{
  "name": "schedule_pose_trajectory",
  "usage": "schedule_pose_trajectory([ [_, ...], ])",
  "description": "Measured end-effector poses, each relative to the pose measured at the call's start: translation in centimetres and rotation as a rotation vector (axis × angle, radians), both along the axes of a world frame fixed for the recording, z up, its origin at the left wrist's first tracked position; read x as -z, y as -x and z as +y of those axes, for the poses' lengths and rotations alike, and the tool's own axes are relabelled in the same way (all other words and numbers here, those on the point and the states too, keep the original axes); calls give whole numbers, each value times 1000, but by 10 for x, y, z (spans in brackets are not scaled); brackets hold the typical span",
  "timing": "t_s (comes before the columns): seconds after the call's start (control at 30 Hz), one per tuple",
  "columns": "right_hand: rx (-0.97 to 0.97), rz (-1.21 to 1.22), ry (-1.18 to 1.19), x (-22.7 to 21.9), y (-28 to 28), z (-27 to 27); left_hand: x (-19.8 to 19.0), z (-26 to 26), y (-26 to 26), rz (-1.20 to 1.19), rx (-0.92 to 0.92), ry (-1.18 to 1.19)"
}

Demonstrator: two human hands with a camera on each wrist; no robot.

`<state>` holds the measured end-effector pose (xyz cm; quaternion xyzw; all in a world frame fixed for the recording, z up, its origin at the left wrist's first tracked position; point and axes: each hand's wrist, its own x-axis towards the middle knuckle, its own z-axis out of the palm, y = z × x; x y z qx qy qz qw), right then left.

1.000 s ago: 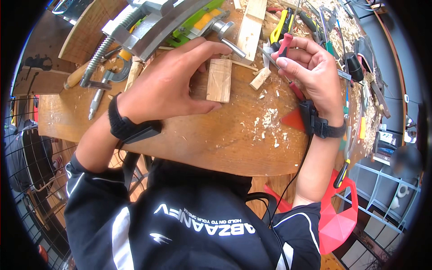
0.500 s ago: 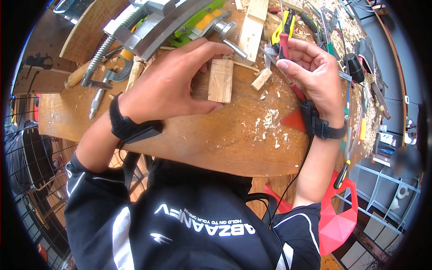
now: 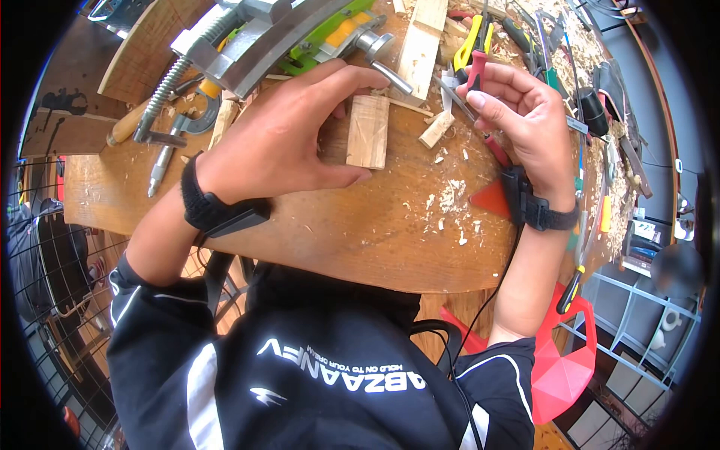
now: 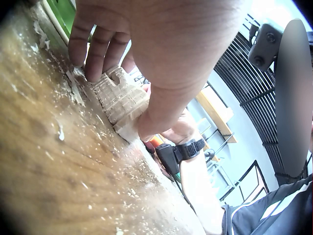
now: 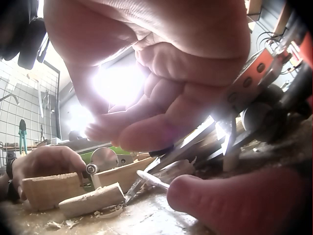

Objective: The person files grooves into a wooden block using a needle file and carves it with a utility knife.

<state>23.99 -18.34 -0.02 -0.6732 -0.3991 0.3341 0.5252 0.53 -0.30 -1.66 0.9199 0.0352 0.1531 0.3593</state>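
My left hand (image 3: 277,139) curves round a short wood block (image 3: 367,133) on the table, thumb at its near end and fingers at its far side. In the left wrist view a notch shows in the end of this block (image 4: 120,100), close to the fingertips. My right hand (image 3: 521,127) is raised above the table and pinches a slim tool by its red-and-black handle (image 3: 476,67), its thin shaft pointing away from me. Below this hand lies a second red-handled tool (image 3: 496,150) with a metal shaft. A small wood offcut (image 3: 436,129) lies between the hands.
A metal vise (image 3: 262,45) with a green and yellow body stands beyond my left hand. Left of it lies a micrometer (image 3: 180,131). Wood strips (image 3: 421,49), yellow-and-black tools (image 3: 469,45) and heaped shavings (image 3: 585,60) fill the far right. Chips (image 3: 450,199) dot the tabletop.
The tool in my right hand has tilted a little back and forth, its handle rising slightly since half a second ago. The wood block has shifted very slightly. My left hand has hardly moved.
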Motion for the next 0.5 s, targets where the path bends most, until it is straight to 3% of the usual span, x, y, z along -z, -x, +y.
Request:
schedule_pose_trajectory([
  [0.3,-151,69,48,-9,-6,-8,4,2,4,1,-26,-39],
  [0.43,-157,101,-27,-5,-18,-14,7,2,4,-34,-17,-50],
  [0.5,-66,233,-136,-6,-21,-13,10,3,4,-72,-18,-84],
])
